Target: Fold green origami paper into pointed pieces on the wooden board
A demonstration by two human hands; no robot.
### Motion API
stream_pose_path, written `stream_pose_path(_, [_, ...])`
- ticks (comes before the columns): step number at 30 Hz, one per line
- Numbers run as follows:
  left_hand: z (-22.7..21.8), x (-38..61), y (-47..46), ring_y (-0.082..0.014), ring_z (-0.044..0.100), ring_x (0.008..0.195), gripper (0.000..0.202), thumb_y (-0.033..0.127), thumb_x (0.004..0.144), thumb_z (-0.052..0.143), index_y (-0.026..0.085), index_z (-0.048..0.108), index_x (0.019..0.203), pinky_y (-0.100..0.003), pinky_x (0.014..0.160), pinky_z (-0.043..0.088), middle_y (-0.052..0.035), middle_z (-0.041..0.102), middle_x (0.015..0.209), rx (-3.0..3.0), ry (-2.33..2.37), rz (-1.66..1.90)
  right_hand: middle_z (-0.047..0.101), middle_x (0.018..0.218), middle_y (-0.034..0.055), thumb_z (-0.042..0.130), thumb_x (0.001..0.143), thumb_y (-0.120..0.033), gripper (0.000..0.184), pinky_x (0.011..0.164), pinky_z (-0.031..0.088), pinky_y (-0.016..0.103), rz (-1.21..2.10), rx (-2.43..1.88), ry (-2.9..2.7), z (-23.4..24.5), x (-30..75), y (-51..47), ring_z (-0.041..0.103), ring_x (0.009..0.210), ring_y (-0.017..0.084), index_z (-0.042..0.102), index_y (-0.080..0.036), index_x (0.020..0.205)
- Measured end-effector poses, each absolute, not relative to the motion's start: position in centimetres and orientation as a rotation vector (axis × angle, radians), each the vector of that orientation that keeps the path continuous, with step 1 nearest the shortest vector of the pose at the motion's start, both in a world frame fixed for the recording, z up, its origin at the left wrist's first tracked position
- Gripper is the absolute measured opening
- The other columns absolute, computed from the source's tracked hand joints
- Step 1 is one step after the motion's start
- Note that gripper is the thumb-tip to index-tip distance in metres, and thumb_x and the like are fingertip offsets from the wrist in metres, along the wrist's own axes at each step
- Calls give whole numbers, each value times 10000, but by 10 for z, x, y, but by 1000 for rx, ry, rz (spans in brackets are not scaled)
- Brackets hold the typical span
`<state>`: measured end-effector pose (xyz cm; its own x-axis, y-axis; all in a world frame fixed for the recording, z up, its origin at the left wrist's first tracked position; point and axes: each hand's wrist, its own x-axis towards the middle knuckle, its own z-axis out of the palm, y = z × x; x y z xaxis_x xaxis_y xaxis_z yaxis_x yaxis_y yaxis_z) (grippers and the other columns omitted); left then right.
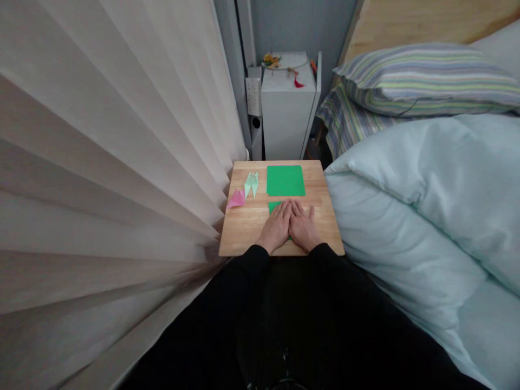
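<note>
A person's left hand (277,225) and right hand (303,225) meet palms down over a piece of green paper (273,206) on a wooden table (239,233), its corner peeking out at 11 o'clock. The left fingers lie pressed together; the right ones do likewise, except the little finger, spread toward 1 o'clock. A stack of green paper sheets (285,181) sits at the hands' 12 o'clock, a pink origami figure (236,199) at 10, and a mint-green origami figure (247,187) just beside it. A pale blue duvet (406,216) billows at 3 o'clock.
</note>
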<state>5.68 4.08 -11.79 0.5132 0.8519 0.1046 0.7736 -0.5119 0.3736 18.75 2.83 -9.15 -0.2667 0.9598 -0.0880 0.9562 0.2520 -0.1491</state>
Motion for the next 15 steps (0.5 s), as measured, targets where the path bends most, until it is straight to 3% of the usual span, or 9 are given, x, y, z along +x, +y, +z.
stream_pose_path(6, [-114,61,42,-257,250,1617,628,189,1021,328,0,280,1618,-473,1331,212,-222,283,1718,2470,1449,279,283,1726,185,234,1011,-115,644,1202,218,764,249,-1918,-2485,-81,184,25,242,1612,302,313,-121,1650])
stream_pose_path(15, [-89,62,46,-293,318,1586,612,175,987,375,-34,400,1562,-436,1287,273,-235,359,1682,2508,1442,104,355,1687,238,296,986,-79,639,1166,314,745,256,-1938,-2508,-72,182,8,332,1570,330,380,-101,1619])
